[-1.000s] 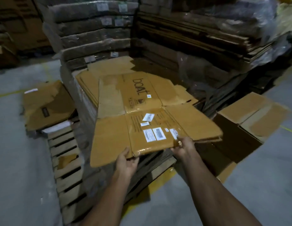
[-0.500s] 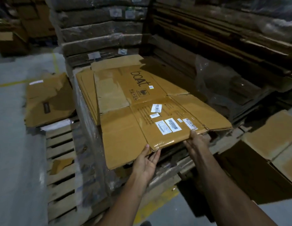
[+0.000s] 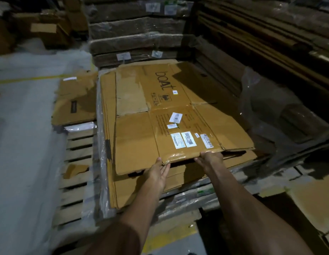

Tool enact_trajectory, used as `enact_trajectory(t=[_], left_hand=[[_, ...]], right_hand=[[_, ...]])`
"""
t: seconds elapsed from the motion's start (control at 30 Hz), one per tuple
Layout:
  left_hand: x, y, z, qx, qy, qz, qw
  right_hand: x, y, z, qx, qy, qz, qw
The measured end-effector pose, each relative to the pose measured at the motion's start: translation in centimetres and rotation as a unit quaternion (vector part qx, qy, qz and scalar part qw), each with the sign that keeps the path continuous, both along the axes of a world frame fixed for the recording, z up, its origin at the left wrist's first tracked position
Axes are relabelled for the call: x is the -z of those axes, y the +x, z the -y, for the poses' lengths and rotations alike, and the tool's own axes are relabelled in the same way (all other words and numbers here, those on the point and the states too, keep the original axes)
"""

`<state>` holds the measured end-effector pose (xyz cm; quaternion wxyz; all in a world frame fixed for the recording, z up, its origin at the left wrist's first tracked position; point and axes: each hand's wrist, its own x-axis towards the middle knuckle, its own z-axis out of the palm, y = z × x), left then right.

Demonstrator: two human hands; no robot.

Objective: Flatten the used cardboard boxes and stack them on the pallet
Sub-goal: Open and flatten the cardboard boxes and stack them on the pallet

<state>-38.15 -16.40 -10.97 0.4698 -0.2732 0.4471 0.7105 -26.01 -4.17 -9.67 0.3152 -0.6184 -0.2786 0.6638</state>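
While left hand (image 3: 156, 173) (fingers straight) and right hand (image 3: 211, 159), seemingly flat too, push the flattened box (image 3: 178, 115), its overhanging edge could slip off the stack (image 3: 108, 162).

Flattened "boAt" box (image 3: 171, 115) lies on top of cardboard stack (image 3: 112, 162) on wooden pallet (image 3: 77, 155). Left hand (image 3: 157, 172), fingers straight, touches near edge. Right hand (image 3: 210, 159) at same edge, fingertips under it; grip unclear.

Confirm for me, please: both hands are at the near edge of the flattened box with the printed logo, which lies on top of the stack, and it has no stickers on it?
Not quite: the head view shows several white stickers on the flattened box. The rest holds: left hand and right hand at its near edge, atop the stack.
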Motion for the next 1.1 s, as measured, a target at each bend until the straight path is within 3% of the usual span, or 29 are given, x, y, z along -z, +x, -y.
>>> enact_trajectory(t=[0.27,0.37,0.5,0.6,0.8,0.9,1.1], left_hand=[[-0.2,3.7,-1.7,0.026,-0.164,-0.091,0.982],[1.1,4.4,-1.6,0.089,-0.242,-0.197,0.946],[2.3,5.7,-2.0,0.245,-0.335,-0.37,0.831],[1.8,7.7,-3.0,0.386,-0.334,-0.5,0.7],[1.5,12.3,-6.1,0.531,-0.192,-0.687,0.458],[1.5,14.9,-8.0,0.566,-0.107,-0.739,0.35],[0.5,23.1,-12.5,0.61,0.051,-0.766,0.194]], right_hand=[[4.6,1.7,-2.2,-0.026,-0.023,0.08,0.996],[6.5,2.1,-3.0,-0.032,-0.011,0.108,0.994],[11.4,2.8,-5.0,-0.06,0.006,0.133,0.989],[8.7,4.7,-2.9,-0.059,0.042,0.163,0.984],[5.4,13.2,1.7,-0.034,0.128,0.264,0.955],[4.5,18.8,4.2,0.0,0.105,0.337,0.936],[3.0,29.4,7.9,0.104,0.074,0.473,0.872]])
